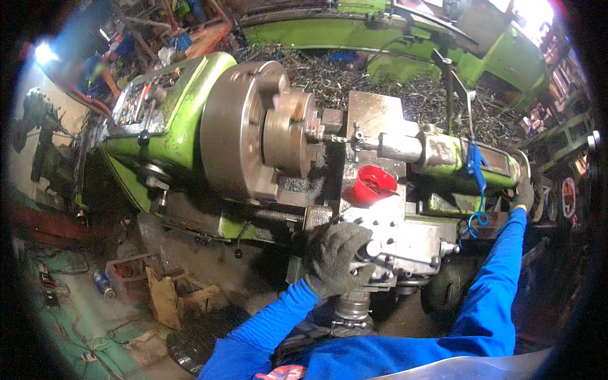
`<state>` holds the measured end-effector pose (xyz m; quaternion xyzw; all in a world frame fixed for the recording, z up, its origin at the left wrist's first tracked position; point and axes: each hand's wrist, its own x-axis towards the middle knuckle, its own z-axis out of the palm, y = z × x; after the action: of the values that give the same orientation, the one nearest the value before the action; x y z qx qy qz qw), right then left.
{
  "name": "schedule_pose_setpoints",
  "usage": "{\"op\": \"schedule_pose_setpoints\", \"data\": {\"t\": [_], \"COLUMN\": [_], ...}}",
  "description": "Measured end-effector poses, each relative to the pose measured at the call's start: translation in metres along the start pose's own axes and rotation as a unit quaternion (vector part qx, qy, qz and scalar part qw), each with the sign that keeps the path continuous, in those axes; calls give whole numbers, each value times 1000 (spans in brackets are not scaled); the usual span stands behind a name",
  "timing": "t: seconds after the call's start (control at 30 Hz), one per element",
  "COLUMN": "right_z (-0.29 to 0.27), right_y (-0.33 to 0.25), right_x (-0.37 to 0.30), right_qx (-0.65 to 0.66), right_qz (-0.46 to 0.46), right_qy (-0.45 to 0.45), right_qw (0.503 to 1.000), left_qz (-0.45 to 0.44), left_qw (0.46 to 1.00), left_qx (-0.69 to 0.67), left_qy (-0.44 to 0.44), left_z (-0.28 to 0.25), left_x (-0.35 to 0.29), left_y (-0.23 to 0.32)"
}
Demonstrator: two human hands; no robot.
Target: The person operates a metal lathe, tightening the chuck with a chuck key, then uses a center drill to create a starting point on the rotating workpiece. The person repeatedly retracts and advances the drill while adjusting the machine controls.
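My left hand (337,258), in a dark grey glove, curls its fingers and thumb about the edge of the lathe's tool post (386,237), beside a round knob. Off to the right, my gloved right hand (522,193) is closed on the rim of the tailstock handwheel (538,193), partly hidden by the wheel. A drill bit (334,138) reaches from the tailstock quill (402,147) to a round metal workpiece (288,140) gripped in the large chuck (231,130). A red cup (368,185) with a thin stick-like thing in it stands on the slide between them.
A blue blow gun (475,166) with a coiled hose hangs at the tailstock. Metal shavings (329,76) pile up behind the lathe. The green headstock (183,107) carries levers at the left. Another person (95,73) is at the far left. Wooden boards (164,294) lie below.
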<state>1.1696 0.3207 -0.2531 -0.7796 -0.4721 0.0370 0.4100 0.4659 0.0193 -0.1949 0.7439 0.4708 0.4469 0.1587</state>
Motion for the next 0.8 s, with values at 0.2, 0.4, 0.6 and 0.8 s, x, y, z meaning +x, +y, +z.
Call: {"op": "schedule_pose_setpoints", "data": {"t": [0.2, 0.4, 0.6, 0.8], "right_z": [23, -15, -26, -24], "right_y": [-168, -381, -427, -420], "right_x": [-184, -368, -406, -416], "right_qx": [192, 181, -207, -198], "right_qz": [-51, -168, -152, -76], "right_qy": [24, 3, -45, -80], "right_qw": [980, 969, 966, 974], "left_qz": [-4, -40, -573, -651], "left_qw": [996, 994, 780, 611], "left_qx": [47, 75, 53, 173], "left_qy": [73, 65, -245, -416], "left_z": [-3, -17, -102, -167], "left_x": [-14, -133, -380, -585], "left_y": [8, -16, -124, -161]}}
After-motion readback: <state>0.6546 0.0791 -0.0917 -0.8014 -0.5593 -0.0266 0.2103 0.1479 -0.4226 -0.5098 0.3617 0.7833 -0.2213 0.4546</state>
